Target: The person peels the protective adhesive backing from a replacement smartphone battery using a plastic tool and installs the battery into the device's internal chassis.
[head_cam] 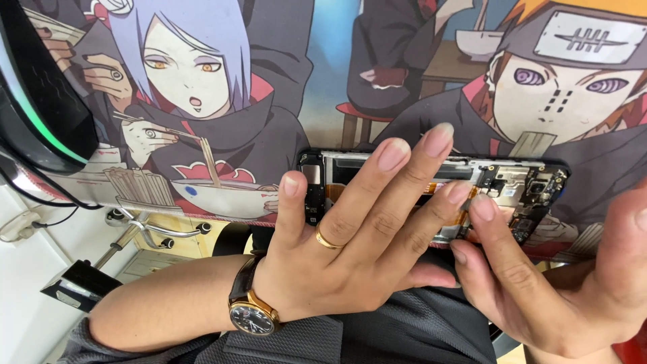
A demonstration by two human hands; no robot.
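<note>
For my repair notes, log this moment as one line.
left hand: flat on opened phone | right hand: fingertip on phone internals | surface: illustrated desk mat

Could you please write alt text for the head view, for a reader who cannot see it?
Two bare hands work on an opened phone with its insides showing, lying on a cartoon-printed mat. The left hand, with a gold ring and a wristwatch, lies flat across it; the right hand touches its lower edge with a fingertip.
</note>
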